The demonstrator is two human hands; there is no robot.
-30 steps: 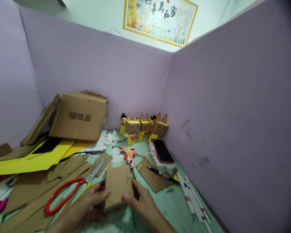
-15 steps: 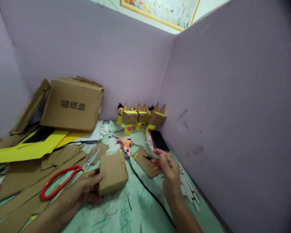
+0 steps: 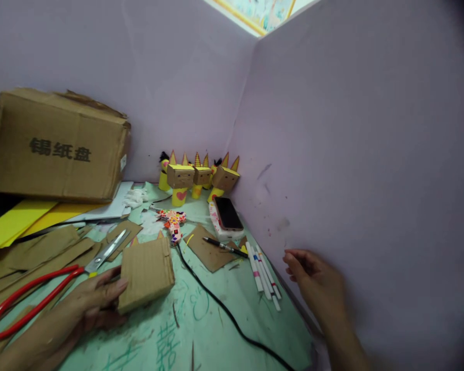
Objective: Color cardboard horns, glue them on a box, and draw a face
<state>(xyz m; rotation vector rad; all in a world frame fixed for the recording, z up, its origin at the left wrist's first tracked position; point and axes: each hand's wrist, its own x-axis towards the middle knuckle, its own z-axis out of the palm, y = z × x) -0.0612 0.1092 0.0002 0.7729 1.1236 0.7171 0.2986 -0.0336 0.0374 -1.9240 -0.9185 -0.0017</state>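
Under the left hand [image 3: 95, 299], fingers grip the box [image 3: 147, 273] on the surface [image 3: 216, 330]. Right hand [image 3: 317, 281] hovers half-curled, empty, beyond the markers [image 3: 263, 273]. Risk: one-handed grip may crush the box.

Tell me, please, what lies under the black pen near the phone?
The black pen lies across a flat brown cardboard piece on the green table. Whatever that cardboard covers is hidden.

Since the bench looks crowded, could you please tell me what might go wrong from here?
The black cord trails across the table beside the cardboard piece that the left hand holds; a snag could tug the glue gun. The right hand, lifted by the wall, could brush the markers off the edge.
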